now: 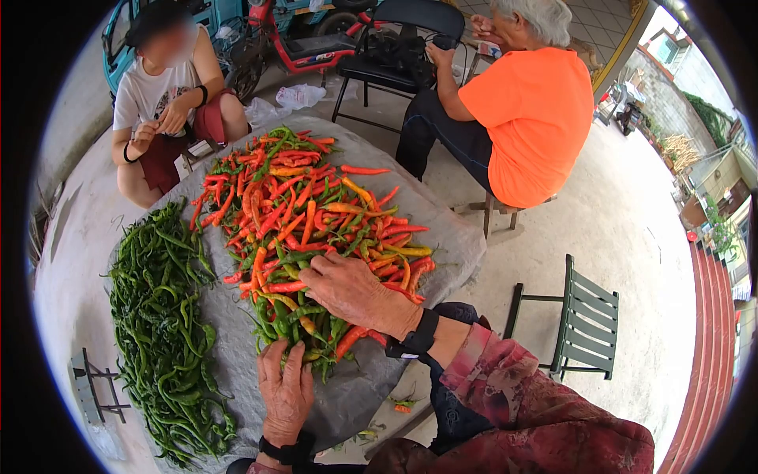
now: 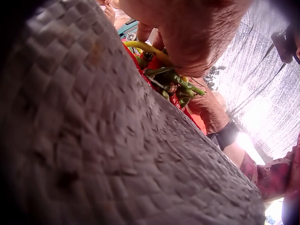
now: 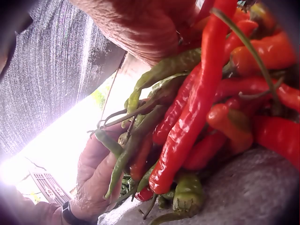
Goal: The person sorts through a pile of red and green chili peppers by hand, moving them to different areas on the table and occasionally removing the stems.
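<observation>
A mixed pile of red, orange and green peppers (image 1: 284, 205) lies on a grey woven sheet (image 1: 367, 395). My right hand (image 1: 359, 292) is over its near part, fingers slightly bent and touching peppers; their undersides are hidden. At the pile's near edge, my left hand (image 1: 286, 395) touches green peppers with relaxed fingers. In the left wrist view, the left hand (image 2: 192, 33) is above green stems and a yellow pepper (image 2: 145, 47). The right wrist view shows a long red pepper (image 3: 187, 117) below the right hand (image 3: 140, 28), with the left hand (image 3: 96, 180) beside green peppers.
A long heap of green peppers (image 1: 166, 340) lies on the left. Two people sit across the sheet, one in white (image 1: 170, 87), one in orange (image 1: 529, 118). A black chair (image 1: 403, 47) stands behind, a green slatted chair (image 1: 580, 320) on the right, a small stool (image 1: 96, 387) at the left.
</observation>
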